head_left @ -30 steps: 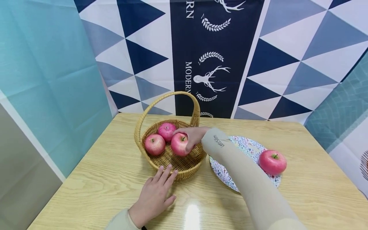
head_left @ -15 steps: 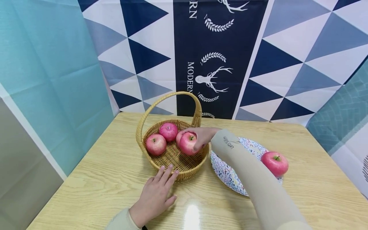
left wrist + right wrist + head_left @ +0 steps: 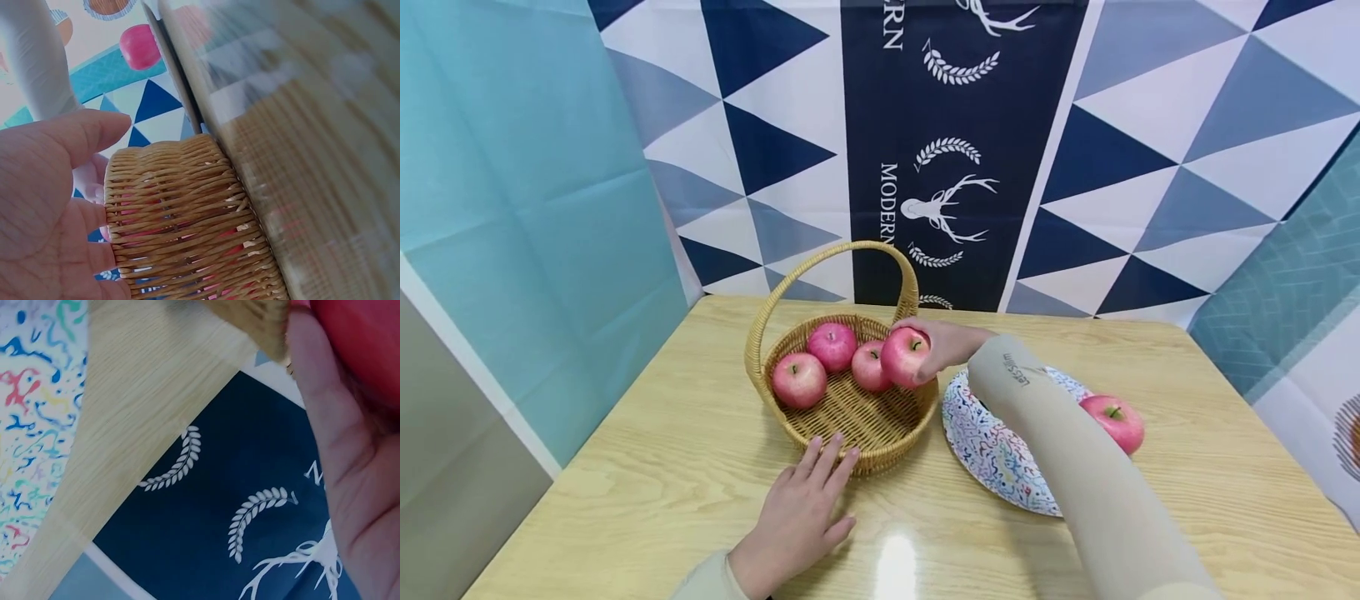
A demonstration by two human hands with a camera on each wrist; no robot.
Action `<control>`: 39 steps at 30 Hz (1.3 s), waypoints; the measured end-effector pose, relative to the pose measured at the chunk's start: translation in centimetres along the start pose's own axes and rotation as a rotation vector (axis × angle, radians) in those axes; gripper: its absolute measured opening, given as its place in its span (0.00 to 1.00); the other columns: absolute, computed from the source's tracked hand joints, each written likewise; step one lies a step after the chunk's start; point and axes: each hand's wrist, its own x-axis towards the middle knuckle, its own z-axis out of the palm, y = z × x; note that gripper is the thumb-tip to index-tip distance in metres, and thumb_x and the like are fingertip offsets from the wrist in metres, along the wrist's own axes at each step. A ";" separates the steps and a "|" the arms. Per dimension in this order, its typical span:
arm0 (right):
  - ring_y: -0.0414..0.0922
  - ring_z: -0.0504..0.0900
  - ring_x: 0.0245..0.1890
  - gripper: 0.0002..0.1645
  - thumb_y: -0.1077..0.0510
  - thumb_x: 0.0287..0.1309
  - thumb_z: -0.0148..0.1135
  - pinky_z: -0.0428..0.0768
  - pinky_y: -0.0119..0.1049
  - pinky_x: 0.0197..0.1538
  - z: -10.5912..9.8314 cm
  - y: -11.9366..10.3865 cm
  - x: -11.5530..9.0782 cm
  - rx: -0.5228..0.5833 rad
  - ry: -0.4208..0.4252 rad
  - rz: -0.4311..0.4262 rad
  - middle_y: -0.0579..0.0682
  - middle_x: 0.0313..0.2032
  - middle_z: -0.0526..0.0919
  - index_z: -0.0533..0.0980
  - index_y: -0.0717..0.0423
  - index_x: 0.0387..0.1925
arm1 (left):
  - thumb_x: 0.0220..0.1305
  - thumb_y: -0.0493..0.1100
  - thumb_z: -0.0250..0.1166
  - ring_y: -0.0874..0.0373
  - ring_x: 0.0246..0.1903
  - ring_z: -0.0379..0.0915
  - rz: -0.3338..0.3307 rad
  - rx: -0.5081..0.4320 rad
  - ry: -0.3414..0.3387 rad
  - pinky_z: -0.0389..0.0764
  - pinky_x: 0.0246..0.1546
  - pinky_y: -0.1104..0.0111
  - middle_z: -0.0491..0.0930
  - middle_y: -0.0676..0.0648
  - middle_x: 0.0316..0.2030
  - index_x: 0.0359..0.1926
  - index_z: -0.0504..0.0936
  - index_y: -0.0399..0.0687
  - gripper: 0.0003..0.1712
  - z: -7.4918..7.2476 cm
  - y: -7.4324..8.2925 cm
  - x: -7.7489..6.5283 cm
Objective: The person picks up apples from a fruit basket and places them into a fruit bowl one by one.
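In the head view my right hand (image 3: 951, 343) grips a red apple (image 3: 906, 358) at the right side of the wicker basket (image 3: 880, 457). Part of that apple also shows in the right wrist view, against my palm. Inside the basket lie a pale red apple (image 3: 800, 382), a pink apple (image 3: 832, 347) and another apple (image 3: 869, 367), partly covered by the held one. My left hand (image 3: 801, 518) touches the basket's front rim with its fingers extended. From the left wrist, the fingertips (image 3: 100, 256) meet the woven wall.
Right of the basket is a round plate (image 3: 1000, 462) with a colourful squiggle pattern, partly behind my right sleeve. One apple (image 3: 1117, 422) sits at its right side. The basket's tall handle (image 3: 868, 245) arches over it. Patterned cloth (image 3: 955, 108) hangs behind the wooden table (image 3: 647, 467).
My right hand has lifted the gripped apple and moved it rightward within the basket, uncovering another apple beneath and beside it. The left hand keeps its place at the rim.
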 end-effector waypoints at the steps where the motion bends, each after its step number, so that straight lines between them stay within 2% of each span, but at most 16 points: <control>1: 0.50 0.73 0.49 0.49 0.58 0.37 0.70 0.76 0.38 0.48 -0.1 0.3 -0.1 0.000 0.016 -0.023 0.57 0.52 0.72 0.59 0.61 0.64 | 0.54 0.60 0.68 0.40 0.62 0.64 -0.001 -0.001 0.005 0.79 0.42 0.55 0.65 0.37 0.65 0.67 0.68 0.44 0.44 0.0 0.0 -0.1; 3: 0.50 0.73 0.50 0.48 0.58 0.36 0.70 0.75 0.38 0.53 -0.4 0.8 -0.4 0.005 0.043 -0.058 0.56 0.52 0.73 0.60 0.62 0.63 | 0.53 0.60 0.68 0.40 0.62 0.65 -0.001 -0.004 0.015 0.79 0.42 0.54 0.65 0.37 0.65 0.66 0.68 0.43 0.44 0.1 0.0 -0.1; 7: 0.50 0.73 0.49 0.46 0.58 0.37 0.70 0.76 0.40 0.52 -1.0 1.8 -1.1 0.039 0.061 -0.124 0.56 0.51 0.74 0.63 0.64 0.61 | 0.52 0.60 0.69 0.40 0.62 0.65 0.001 -0.007 0.036 0.79 0.41 0.54 0.65 0.37 0.65 0.66 0.68 0.43 0.45 0.1 0.0 -0.2; 11: 0.50 0.73 0.49 0.48 0.59 0.37 0.71 0.78 0.41 0.50 -1.6 2.6 -2.0 0.079 0.068 -0.127 0.56 0.51 0.74 0.62 0.66 0.63 | 0.51 0.61 0.70 0.40 0.61 0.65 0.006 -0.003 0.047 0.79 0.41 0.54 0.66 0.37 0.65 0.66 0.69 0.43 0.45 0.0 0.1 -0.1; 15: 0.51 0.73 0.46 0.49 0.60 0.36 0.69 0.79 0.40 0.44 -2.0 3.0 -3.7 0.038 0.128 -0.027 0.58 0.50 0.73 0.61 0.65 0.63 | 0.52 0.60 0.70 0.40 0.61 0.65 0.011 -0.009 0.048 0.79 0.41 0.54 0.66 0.36 0.65 0.66 0.69 0.43 0.45 0.0 0.1 0.0; 19: 0.51 0.72 0.45 0.52 0.60 0.33 0.68 0.78 0.38 0.39 -2.2 3.4 -5.3 -0.050 0.212 0.088 0.59 0.50 0.72 0.59 0.63 0.65 | 0.52 0.60 0.70 0.39 0.61 0.65 0.014 -0.018 0.042 0.79 0.41 0.54 0.66 0.36 0.65 0.66 0.68 0.42 0.45 -0.1 0.2 0.0; 23: 0.54 0.71 0.47 0.52 0.60 0.35 0.70 0.78 0.39 0.41 -2.5 3.7 -6.5 -0.080 0.246 0.161 0.60 0.51 0.71 0.58 0.63 0.66 | 0.51 0.60 0.70 0.38 0.61 0.65 0.013 -0.020 0.040 0.80 0.40 0.54 0.66 0.36 0.64 0.66 0.68 0.42 0.46 -0.3 0.3 -0.1; 29: 0.54 0.70 0.47 0.50 0.60 0.38 0.69 0.78 0.39 0.41 -2.7 3.9 -7.7 -0.083 0.294 0.236 0.60 0.50 0.72 0.58 0.63 0.65 | 0.51 0.60 0.71 0.38 0.60 0.66 0.022 -0.011 0.065 0.80 0.40 0.54 0.66 0.36 0.64 0.65 0.68 0.41 0.46 -0.2 0.2 -0.1; 31: 0.54 0.70 0.47 0.49 0.58 0.39 0.70 0.78 0.41 0.41 -2.7 4.0 -7.9 -0.090 0.322 0.290 0.60 0.51 0.72 0.59 0.63 0.64 | 0.51 0.60 0.70 0.39 0.60 0.66 0.026 -0.008 0.063 0.80 0.40 0.54 0.67 0.36 0.64 0.65 0.69 0.42 0.46 -0.2 0.2 -0.1; 34: 0.56 0.69 0.48 0.50 0.54 0.42 0.71 0.78 0.45 0.44 -2.5 4.3 -8.0 -0.078 0.387 0.416 0.61 0.53 0.71 0.58 0.61 0.66 | 0.51 0.61 0.70 0.39 0.60 0.66 0.026 -0.009 0.055 0.80 0.39 0.55 0.67 0.36 0.64 0.65 0.68 0.41 0.46 -0.2 0.2 -0.1; 37: 0.57 0.69 0.47 0.55 0.50 0.42 0.72 0.77 0.48 0.45 -2.3 5.0 -7.9 -0.025 0.459 0.512 0.63 0.55 0.68 0.55 0.58 0.69 | 0.51 0.61 0.70 0.39 0.60 0.66 0.021 -0.013 0.052 0.80 0.39 0.55 0.66 0.36 0.64 0.66 0.68 0.41 0.46 -0.2 0.2 -0.2; 39: 0.57 0.69 0.48 0.57 0.48 0.41 0.73 0.77 0.46 0.46 -2.0 5.6 -7.7 0.041 0.501 0.545 0.63 0.57 0.67 0.54 0.56 0.70 | 0.51 0.61 0.71 0.39 0.60 0.66 0.018 -0.013 0.052 0.80 0.39 0.55 0.66 0.36 0.64 0.66 0.68 0.41 0.46 -0.2 0.2 -0.2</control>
